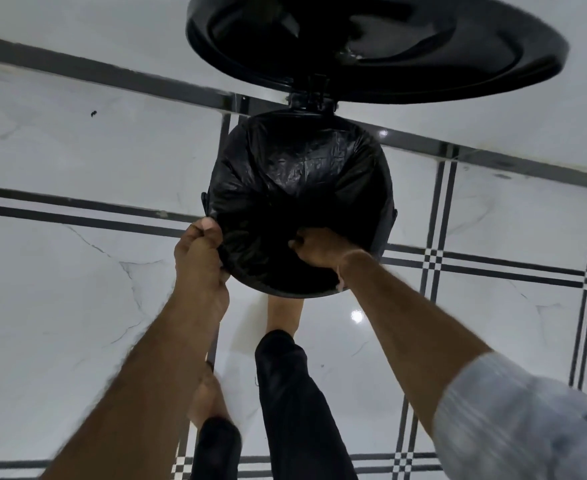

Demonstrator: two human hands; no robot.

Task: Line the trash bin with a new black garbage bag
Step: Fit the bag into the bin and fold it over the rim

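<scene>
A round black trash bin [387,216] stands on the floor below me, its hinged lid [493,64] swung up and open at the far side. A crinkled black garbage bag [302,168] fills the bin's mouth and drapes over most of the rim. My left hand [202,251] is shut on the bag's edge at the near-left rim. My right hand [320,249] reaches inside the near side of the opening and pinches a fold of the bag. The bin's inside is hidden by the bag.
The floor [77,271] is glossy white marble tile with dark stripe borders. My legs in black trousers [285,393] and bare feet stand right in front of the bin, one foot [283,313] touching its base. A white wall [77,26] rises behind.
</scene>
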